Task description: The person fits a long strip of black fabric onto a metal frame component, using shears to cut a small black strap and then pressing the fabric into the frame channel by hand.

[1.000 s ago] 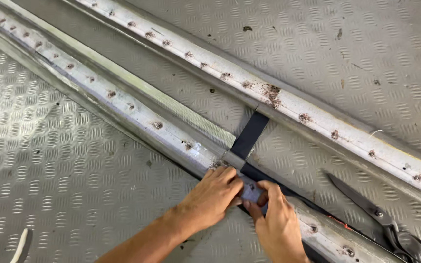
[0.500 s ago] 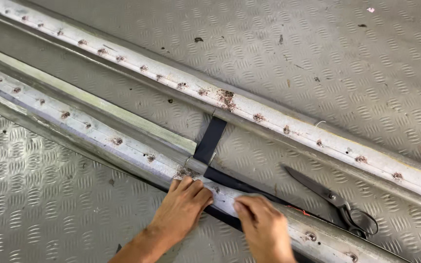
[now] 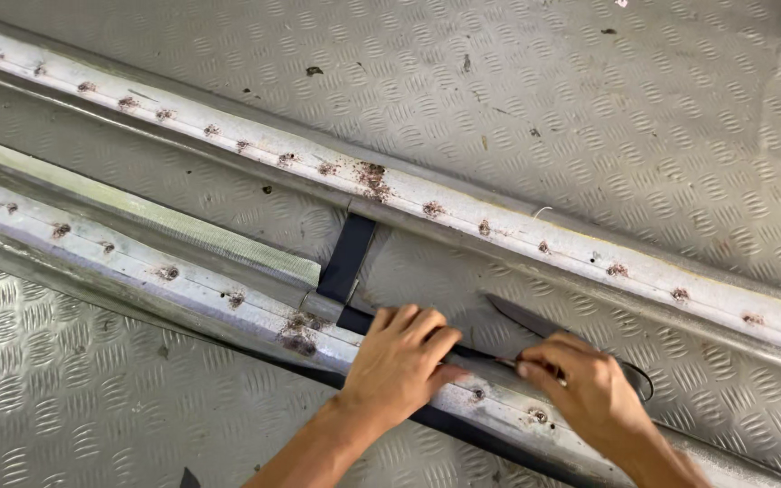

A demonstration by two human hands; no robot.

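A black strap (image 3: 347,258) runs from under the far metal rail (image 3: 463,208) to the near metal rail (image 3: 164,276), then along the near rail. My left hand (image 3: 399,361) lies on the near rail with its fingers curled over the strap, pinning it down. Just to the right, my right hand (image 3: 589,390) is closed around the handles of a pair of scissors (image 3: 522,318). The dark blades point up-left between the two rails. One handle loop shows beside my knuckles.
Both rails are long, pale and dotted with rusty rivets, and they run diagonally over a diamond-plate metal floor (image 3: 644,117). A thinner greenish strip (image 3: 137,210) lies along the near rail. Small bits of debris are scattered on the floor.
My right hand has left the strap and moved right onto the scissors, closing on their handles. My left hand stays on the strap at the near rail. The view has shifted.
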